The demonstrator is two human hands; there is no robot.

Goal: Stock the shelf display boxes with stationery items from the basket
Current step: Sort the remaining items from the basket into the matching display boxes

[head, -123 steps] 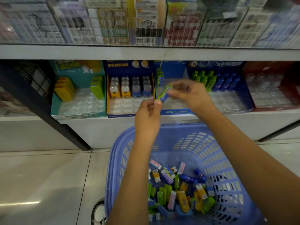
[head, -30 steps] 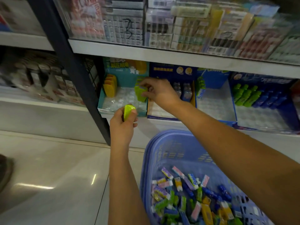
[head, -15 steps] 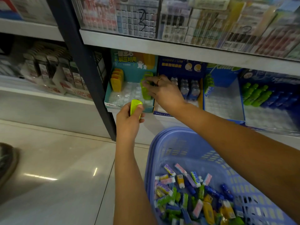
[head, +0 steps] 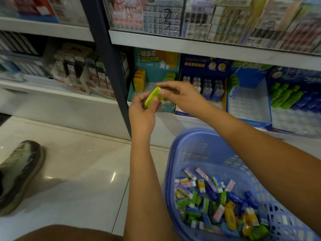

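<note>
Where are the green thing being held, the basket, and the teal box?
green item (head: 152, 96), head view, its flat side.
basket (head: 175, 149), head view, left rim.
teal display box (head: 156, 66), head view, back panel.

1. Left hand (head: 143, 110): raised, back of hand to the camera, fingers curled. Thumb and fingers grip the lower end of a green item (head: 152, 97).
2. Right hand (head: 180, 97): just right of the left hand, palm down, fingers pointing left. Thumb and fingertips pinch the upper end of the same item.
3. Both hands meet on that one piece, knuckles close together.
4. Left forearm: bare, runs almost straight from the near edge toward the far side, wrist in line with it.
5. Right forearm: bare, comes in diagonally from near right to far left, wrist slightly bent.
</note>
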